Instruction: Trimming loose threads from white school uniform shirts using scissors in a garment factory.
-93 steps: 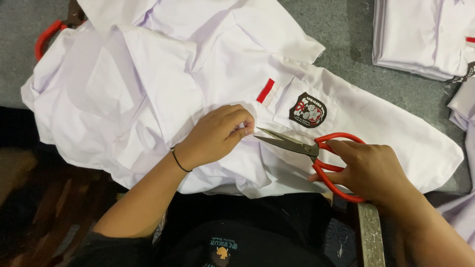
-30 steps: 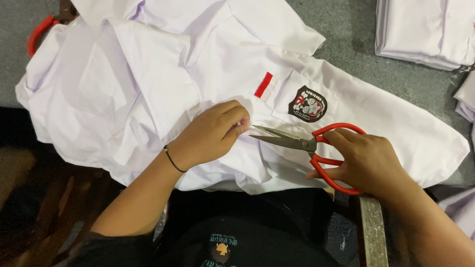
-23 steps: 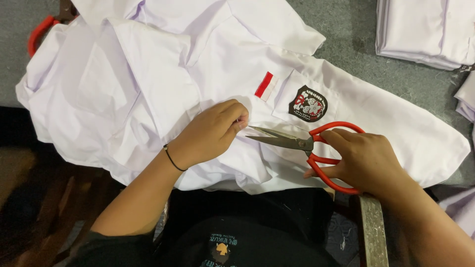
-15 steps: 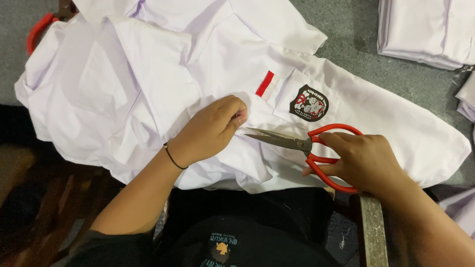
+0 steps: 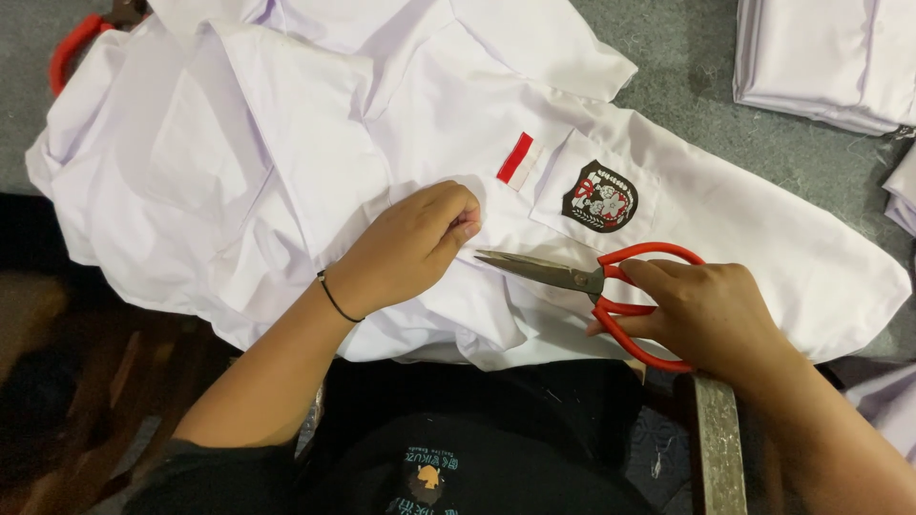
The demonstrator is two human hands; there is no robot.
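From the head camera I see my left hand curled into a loose fist on the white shirt, its fingertips pressed together and pinching a small bit of the cloth just below the red and white strip. My right hand has its fingers through the red loops of the scissors and grips them; the blades lie nearly closed, flat on the shirt, tips pointing toward the left hand and stopping just short of its fingertips. The shirt is spread across the grey table, hanging over the near edge toward me, with a dark shield badge on its chest pocket beside the strip. A stack of folded white garments sits well apart at the far right, and a red handle shows at the far left.
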